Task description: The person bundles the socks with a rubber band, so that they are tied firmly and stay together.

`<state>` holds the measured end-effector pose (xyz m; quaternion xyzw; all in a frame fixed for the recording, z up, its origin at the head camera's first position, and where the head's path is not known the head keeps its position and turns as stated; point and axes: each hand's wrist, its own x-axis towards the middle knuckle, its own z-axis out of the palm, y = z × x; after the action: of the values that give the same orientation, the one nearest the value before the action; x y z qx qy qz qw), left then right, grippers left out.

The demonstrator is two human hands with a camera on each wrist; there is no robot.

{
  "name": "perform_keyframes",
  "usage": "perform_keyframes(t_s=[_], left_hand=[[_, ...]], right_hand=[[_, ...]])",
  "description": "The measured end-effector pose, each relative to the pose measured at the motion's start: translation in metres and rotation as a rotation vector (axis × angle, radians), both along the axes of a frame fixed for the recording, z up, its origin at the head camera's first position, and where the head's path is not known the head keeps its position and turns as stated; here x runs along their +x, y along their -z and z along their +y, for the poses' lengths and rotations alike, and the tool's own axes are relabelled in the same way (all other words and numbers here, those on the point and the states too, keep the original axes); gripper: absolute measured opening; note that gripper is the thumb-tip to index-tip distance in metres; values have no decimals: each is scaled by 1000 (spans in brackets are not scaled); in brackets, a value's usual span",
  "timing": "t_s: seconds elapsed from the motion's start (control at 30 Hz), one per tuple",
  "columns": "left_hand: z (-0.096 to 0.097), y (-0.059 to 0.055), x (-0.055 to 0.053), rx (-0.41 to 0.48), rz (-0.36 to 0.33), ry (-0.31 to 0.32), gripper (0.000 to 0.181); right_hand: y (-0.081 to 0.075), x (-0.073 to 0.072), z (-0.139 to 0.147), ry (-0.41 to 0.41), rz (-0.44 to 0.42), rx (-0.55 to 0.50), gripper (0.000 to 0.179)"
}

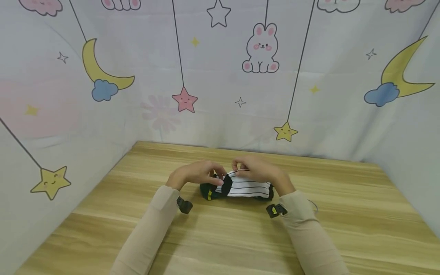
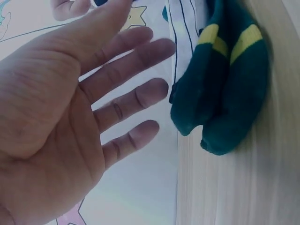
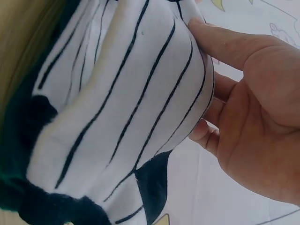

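Observation:
A white sock [image 1: 249, 187] with thin dark stripes and dark patches lies across a pair of dark green socks [image 2: 215, 89] with yellow bands. My right hand [image 1: 256, 168] pinches the striped sock's far edge. In the right wrist view, this hand [image 3: 262, 103] has its thumb on the near face of the striped fabric [image 3: 140, 89] and its other fingers partly hidden behind it. Over the left end of the bundle, my left hand [image 1: 203, 173] hovers with fingers spread. The left wrist view shows the palm of that hand [image 2: 61, 117] holding nothing, fingertips beside the green socks.
The socks lie on a wood-grain table [image 1: 220, 236]. Behind it and at both sides hangs a pale curtain [image 1: 220, 68] printed with moons, stars and a bunny. Small black devices [image 1: 184, 205] are strapped at both wrists. A thin cable loop [image 1: 314, 205] shows beside the right sleeve.

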<state>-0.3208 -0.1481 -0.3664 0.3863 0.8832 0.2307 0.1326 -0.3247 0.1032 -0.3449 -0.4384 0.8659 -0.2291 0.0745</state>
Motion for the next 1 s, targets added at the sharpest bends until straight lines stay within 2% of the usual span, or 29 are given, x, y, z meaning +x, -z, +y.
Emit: perform_keyframes(t_s=[0.13, 0.37, 0.63, 0.83, 1.0], left_hand=[[1, 1, 0, 25, -34, 0, 27], [4, 3, -1, 23, -102, 4, 7], [4, 3, -1, 26, -148, -13, 12], [1, 4, -2, 15, -149, -30, 12], [-2, 5, -3, 6, -159, -34, 12]], right_hand=[[3, 1, -4, 15, -4, 10, 5], [5, 1, -7, 30, -29, 3, 7], [12, -6, 0, 47, -110, 16, 7], [21, -17, 16, 10, -93, 50, 6], [18, -20, 32, 11, -149, 129, 20]])
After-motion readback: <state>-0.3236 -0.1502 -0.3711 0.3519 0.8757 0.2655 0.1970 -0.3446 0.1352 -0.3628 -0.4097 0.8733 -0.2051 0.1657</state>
